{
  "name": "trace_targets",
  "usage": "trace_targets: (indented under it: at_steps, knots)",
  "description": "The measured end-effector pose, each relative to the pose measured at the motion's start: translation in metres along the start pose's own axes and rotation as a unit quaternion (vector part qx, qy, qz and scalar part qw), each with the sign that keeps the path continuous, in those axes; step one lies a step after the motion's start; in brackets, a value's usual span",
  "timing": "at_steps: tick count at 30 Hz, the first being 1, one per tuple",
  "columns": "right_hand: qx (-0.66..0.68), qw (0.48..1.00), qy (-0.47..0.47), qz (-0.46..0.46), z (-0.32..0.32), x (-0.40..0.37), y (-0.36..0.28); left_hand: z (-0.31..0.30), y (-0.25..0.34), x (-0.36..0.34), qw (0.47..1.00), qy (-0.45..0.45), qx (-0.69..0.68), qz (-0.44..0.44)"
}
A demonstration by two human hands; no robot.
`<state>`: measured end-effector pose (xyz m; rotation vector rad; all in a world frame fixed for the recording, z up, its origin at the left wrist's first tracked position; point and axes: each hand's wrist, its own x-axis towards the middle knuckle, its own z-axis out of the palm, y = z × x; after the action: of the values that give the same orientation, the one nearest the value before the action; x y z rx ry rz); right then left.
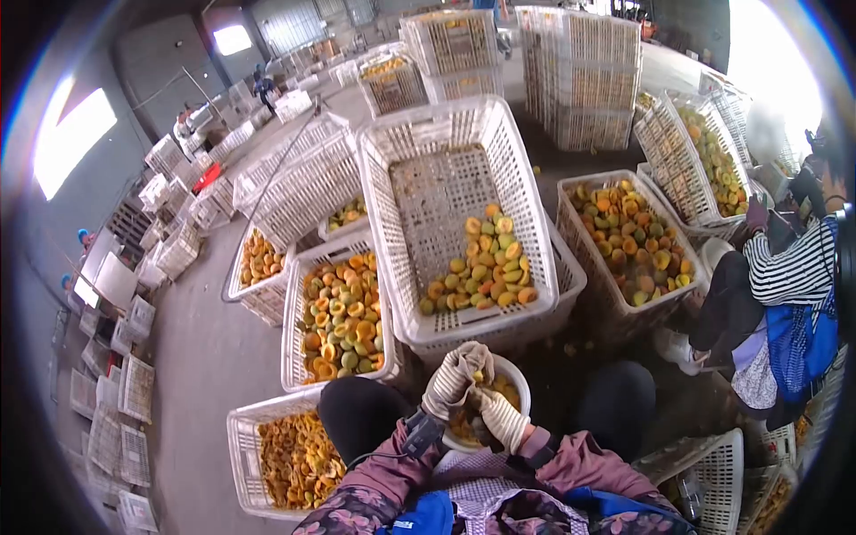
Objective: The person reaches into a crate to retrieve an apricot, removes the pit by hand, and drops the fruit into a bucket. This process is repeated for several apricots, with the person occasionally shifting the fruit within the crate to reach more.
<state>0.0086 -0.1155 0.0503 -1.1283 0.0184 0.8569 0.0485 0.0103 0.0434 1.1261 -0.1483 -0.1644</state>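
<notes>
My left hand, in a pale ribbed glove, is closed around a small yellow-green stone fruit, peach or apricot. Close below it, my right hand, gloved the same way, is curled with its fingers toward the fruit. Whether it holds a tool is hidden. Both hands are over a white bucket between my knees, with orange fruit pieces inside. Just beyond the bucket, a large white crate leans tilted toward me, with whole and halved fruit gathered at its lower end.
Left stand a crate of halved fruit and one of shrivelled orange pieces. Another full crate stands right. A co-worker in a striped sleeve sits at far right beside a tilted crate. Crate stacks rise behind.
</notes>
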Motion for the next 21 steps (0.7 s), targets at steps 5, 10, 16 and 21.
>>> trace_targets:
  at_steps: [5,10,16,21]
  knots:
    - [0.038,0.998,-0.04,0.037,-0.009,0.0,0.004,0.003,0.015,-0.006,0.997,-0.029,-0.006,-0.066]
    - [0.05,0.996,-0.06,0.053,-0.003,-0.001,-0.005,0.02,0.012,-0.006,0.993,0.097,-0.058,0.024]
    - [0.038,0.989,-0.099,0.1,-0.006,0.0,0.001,-0.022,-0.011,-0.002,0.99,-0.12,-0.053,-0.054]
    - [0.179,0.967,0.007,0.181,0.01,0.002,0.013,-0.057,0.028,0.029,0.764,0.305,-0.533,0.198]
